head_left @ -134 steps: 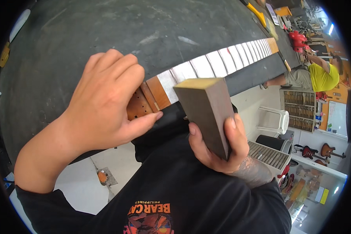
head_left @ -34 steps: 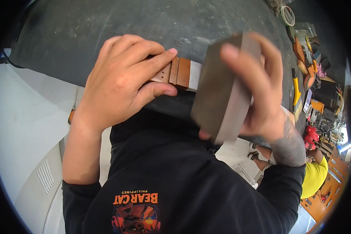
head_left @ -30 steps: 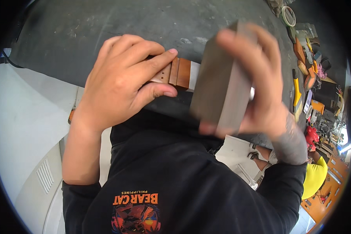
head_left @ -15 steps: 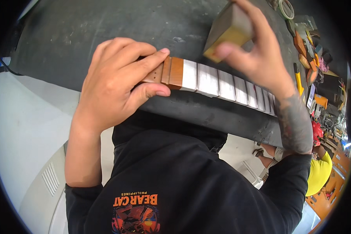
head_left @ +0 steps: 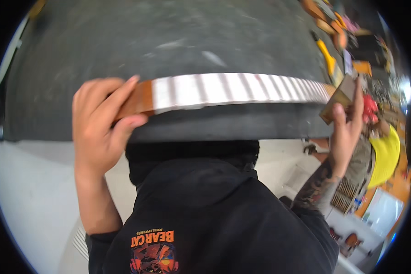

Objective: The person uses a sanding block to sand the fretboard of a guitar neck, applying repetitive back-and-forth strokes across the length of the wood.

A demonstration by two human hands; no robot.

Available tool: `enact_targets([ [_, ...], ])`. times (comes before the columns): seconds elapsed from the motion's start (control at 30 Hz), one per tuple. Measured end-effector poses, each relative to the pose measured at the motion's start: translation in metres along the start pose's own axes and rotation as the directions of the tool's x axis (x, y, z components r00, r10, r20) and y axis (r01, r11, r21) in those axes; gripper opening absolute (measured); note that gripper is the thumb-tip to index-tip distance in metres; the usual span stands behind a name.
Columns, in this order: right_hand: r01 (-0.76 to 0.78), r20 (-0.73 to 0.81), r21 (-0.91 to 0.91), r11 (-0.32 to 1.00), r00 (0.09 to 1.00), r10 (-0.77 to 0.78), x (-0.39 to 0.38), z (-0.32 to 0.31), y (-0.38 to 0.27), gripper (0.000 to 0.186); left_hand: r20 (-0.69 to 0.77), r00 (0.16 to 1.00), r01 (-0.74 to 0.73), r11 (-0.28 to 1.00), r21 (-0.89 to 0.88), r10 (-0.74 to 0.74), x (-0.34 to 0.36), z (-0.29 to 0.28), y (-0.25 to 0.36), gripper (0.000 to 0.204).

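A guitar neck (head_left: 219, 89) lies across the dark bench top (head_left: 178, 41), its fretboard covered in white tape between dark fret lines, with bare orange-brown wood at the left end. My left hand (head_left: 98, 123) grips that left end, fingers over the top and thumb along the lower edge. Out at the far right end, my right hand (head_left: 347, 128) holds a rectangular grey-brown block (head_left: 338, 96) with a yellowish face, tilted beside the neck's narrow-fretted end. The picture is a little smeared by motion.
Yellow-handled tools (head_left: 328, 57) and wooden pieces (head_left: 314, 10) lie along the bench's right part. A person in a yellow top (head_left: 383, 155) is beyond at right, near a red object (head_left: 370, 107). A grey rack (head_left: 345, 198), guitars (head_left: 351, 239) and a pale chair (head_left: 294, 178) show lower right.
My right hand has carried the block from above the neck's left part out to its right end. The view has shifted, so the whole taped fretboard shows, with my left hand still on the neck.
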State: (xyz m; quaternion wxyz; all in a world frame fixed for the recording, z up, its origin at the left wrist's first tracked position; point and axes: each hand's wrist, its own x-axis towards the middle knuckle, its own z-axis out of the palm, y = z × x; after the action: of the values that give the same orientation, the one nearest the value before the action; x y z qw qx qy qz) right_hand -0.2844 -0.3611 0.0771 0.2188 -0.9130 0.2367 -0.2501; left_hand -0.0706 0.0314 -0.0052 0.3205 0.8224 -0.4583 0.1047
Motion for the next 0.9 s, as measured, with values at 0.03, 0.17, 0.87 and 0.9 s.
enact_targets([
  [0.03,0.047,-0.074,-0.14,0.989,0.996,-0.057,-0.011,-0.007,0.028,0.087,0.02,1.0,0.022,1.0,-0.001,-0.022,-0.002,0.003,-0.001,0.054],
  [0.17,-0.278,-0.189,0.124,0.953,0.936,0.298,-0.047,-0.017,0.074,0.09,0.047,0.999,0.012,0.999,-0.053,-0.01,-0.012,0.007,-0.004,0.058],
  [0.87,-0.112,-0.463,-0.223,0.968,0.886,-0.004,-0.017,-0.005,0.141,0.063,0.11,0.98,0.177,0.976,-0.123,-0.164,-0.031,0.004,-0.019,0.062],
  [0.9,-0.115,-0.441,-0.265,0.957,0.898,-0.015,-0.017,-0.003,0.139,0.063,0.114,0.98,0.176,0.978,-0.115,-0.163,-0.032,0.004,-0.019,0.062],
])
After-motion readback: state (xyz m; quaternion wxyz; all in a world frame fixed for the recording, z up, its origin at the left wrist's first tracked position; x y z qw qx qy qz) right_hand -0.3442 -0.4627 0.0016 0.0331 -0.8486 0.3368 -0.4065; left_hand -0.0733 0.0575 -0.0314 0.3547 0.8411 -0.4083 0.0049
